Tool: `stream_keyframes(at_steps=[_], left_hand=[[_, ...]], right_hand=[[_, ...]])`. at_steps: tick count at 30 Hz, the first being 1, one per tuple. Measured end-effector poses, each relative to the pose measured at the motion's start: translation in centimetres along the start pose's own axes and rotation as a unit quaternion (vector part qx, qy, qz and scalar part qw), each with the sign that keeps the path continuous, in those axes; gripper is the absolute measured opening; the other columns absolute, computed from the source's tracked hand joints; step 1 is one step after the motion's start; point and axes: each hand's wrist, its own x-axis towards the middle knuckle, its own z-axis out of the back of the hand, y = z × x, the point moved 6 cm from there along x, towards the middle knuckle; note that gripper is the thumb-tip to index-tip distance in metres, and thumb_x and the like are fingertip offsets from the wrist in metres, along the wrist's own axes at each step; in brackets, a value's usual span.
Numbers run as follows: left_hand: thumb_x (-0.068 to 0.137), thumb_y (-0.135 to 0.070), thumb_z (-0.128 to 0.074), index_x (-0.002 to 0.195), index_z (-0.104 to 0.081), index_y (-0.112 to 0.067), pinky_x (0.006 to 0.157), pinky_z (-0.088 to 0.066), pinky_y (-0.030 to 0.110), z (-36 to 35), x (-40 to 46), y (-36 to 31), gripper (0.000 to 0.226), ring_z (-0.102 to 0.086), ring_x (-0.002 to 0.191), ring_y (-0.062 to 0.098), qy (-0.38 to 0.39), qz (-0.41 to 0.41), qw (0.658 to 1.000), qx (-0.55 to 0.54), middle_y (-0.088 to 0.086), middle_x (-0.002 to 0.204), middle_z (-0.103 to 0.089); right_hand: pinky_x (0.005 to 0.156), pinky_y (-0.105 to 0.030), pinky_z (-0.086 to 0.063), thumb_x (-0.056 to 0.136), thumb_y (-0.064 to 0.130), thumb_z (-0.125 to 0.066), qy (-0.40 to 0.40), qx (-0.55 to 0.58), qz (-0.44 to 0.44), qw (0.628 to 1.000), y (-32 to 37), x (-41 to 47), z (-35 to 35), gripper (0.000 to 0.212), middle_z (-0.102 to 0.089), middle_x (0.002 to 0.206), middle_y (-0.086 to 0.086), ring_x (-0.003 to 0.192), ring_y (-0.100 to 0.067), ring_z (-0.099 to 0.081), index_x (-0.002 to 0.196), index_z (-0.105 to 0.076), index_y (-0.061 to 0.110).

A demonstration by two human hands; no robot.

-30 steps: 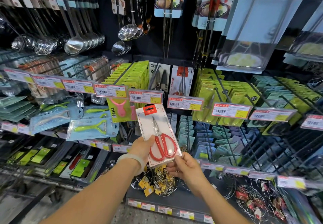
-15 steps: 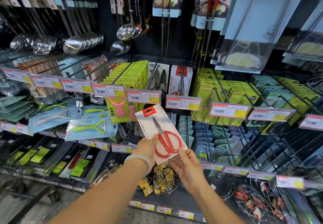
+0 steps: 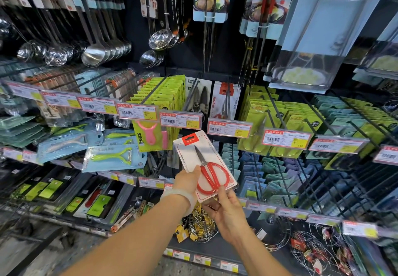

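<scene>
Reaches up with both bare forearms; wears a pale bracelet (image 3: 179, 195) on the left wrist; grips the scissors pack (image 3: 189, 153) at its left edge with the left hand (image 3: 186, 181) — thumb on the front, fingers behind; pinches the pack's lower edge with the right hand (image 3: 228, 213), thumb over the red handles; holds the pack tilted in the air, off any hook, just below the price tags (image 3: 229, 128); further back, faces a green peeler (image 3: 114, 157) pack on the left and — highest up — hanging steel ladles (image 3: 93, 55)
</scene>
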Motion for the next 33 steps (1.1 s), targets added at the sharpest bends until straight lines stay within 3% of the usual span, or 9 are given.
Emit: stream_keyframes(at_steps=[3, 11, 16, 20, 23, 24, 27, 31, 33], left_hand=[[0.090, -0.028, -0.057, 0.112, -0.059, -0.003, 0.094, -0.050, 0.050, 0.0, 0.2, -0.2, 0.033, -0.066, 0.101, 0.035, 0.007, -0.008, 1.000, 0.021, 0.017, 0.109, -0.068], [0.095, -0.029, -0.052, 0.110, -0.059, -0.010, 0.097, -0.047, 0.038, 0.3, -1.1, -2.0, 0.025, -0.061, 0.100, 0.025, 0.032, -0.100, 0.983, 0.148, 0.006, 0.107, -0.065], [0.093, -0.028, -0.055, 0.114, -0.061, -0.008, 0.089, -0.052, 0.033, -0.1, -1.8, -1.4, 0.029, -0.064, 0.096, 0.022, 0.062, -0.109, 0.974, 0.191, 0.008, 0.111, -0.068], [0.093, -0.025, -0.057, 0.116, -0.061, -0.008, 0.064, -0.051, 0.016, -0.7, -2.4, -0.9, 0.029, -0.063, 0.087, 0.018, 0.083, -0.099, 0.970, 0.208, 0.009, 0.112, -0.068], [0.085, -0.012, -0.068, 0.100, -0.058, -0.011, 0.075, -0.058, 0.032, -0.9, -2.2, -0.8, 0.018, -0.066, 0.089, 0.024, 0.097, -0.088, 0.974, 0.184, 0.014, 0.110, -0.068], [0.082, -0.006, -0.069, 0.093, -0.055, -0.014, 0.076, -0.058, 0.035, -1.0, -2.3, -0.9, 0.020, -0.066, 0.088, 0.025, 0.101, -0.089, 0.975, 0.176, 0.015, 0.108, -0.067], [0.082, -0.002, -0.068, 0.086, -0.052, -0.017, 0.064, -0.056, 0.022, -1.1, -2.6, -1.2, 0.023, -0.065, 0.077, 0.018, 0.108, -0.125, 0.968, 0.187, 0.012, 0.098, -0.068], [0.084, 0.002, -0.065, 0.088, -0.054, -0.016, 0.056, -0.055, 0.015, -1.5, -3.1, -2.0, 0.021, -0.065, 0.068, 0.007, 0.120, -0.166, 0.969, 0.141, 0.009, 0.092, -0.069], [0.084, 0.002, -0.063, 0.090, -0.056, -0.016, 0.059, -0.056, 0.015, -2.0, -3.1, -2.9, 0.021, -0.065, 0.071, 0.007, 0.112, -0.183, 0.970, 0.112, 0.006, 0.091, -0.069]], right_hand=[[0.055, -0.029, -0.057, 0.066, 0.035, -0.066, 0.013, -0.041, 0.005, 0.999, 0.1, 0.1, 0.2, 0.041, -0.072, 0.080, -0.010, 0.059, -0.018, -0.066, 0.098, -0.060, 0.012], [0.072, -0.035, -0.057, 0.080, 0.013, -0.062, -0.007, -0.151, 0.019, 0.988, 2.2, 0.7, 2.1, 0.023, -0.071, 0.089, -0.007, 0.078, -0.020, -0.068, 0.102, -0.056, 0.011], [0.064, -0.033, -0.058, 0.084, 0.008, -0.064, -0.032, -0.233, 0.046, 0.971, 4.9, 1.8, 2.5, 0.020, -0.073, 0.086, -0.007, 0.070, -0.018, -0.071, 0.103, -0.059, 0.010], [0.083, -0.046, -0.056, 0.085, 0.002, -0.063, -0.037, -0.274, 0.049, 0.960, 5.4, 2.2, 2.9, 0.018, -0.073, 0.088, -0.008, 0.078, -0.025, -0.069, 0.099, -0.056, 0.009], [0.083, -0.049, -0.056, 0.085, 0.007, -0.065, -0.057, -0.282, 0.046, 0.957, 5.1, 1.9, 3.7, 0.017, -0.072, 0.093, -0.015, 0.083, -0.031, -0.069, 0.099, -0.055, 0.008], [0.082, -0.049, -0.056, 0.085, 0.009, -0.065, -0.061, -0.282, 0.049, 0.956, 5.1, 1.7, 3.9, 0.017, -0.073, 0.094, -0.016, 0.084, -0.031, -0.069, 0.099, -0.055, 0.008], [0.080, -0.044, -0.058, 0.085, 0.010, -0.065, -0.058, -0.294, 0.072, 0.951, 5.4, 1.4, 3.9, 0.017, -0.073, 0.095, -0.012, 0.083, -0.026, -0.070, 0.099, -0.055, 0.010], [0.067, -0.025, -0.059, 0.087, 0.006, -0.061, -0.052, -0.336, 0.124, 0.932, 7.0, 1.2, 3.0, 0.014, -0.071, 0.090, -0.006, 0.071, -0.010, -0.069, 0.096, -0.055, 0.014], [0.069, -0.029, -0.059, 0.088, 0.008, -0.061, -0.055, -0.351, 0.150, 0.923, 8.1, 1.5, 2.2, 0.013, -0.070, 0.088, -0.006, 0.072, -0.013, -0.068, 0.100, -0.055, 0.012]])
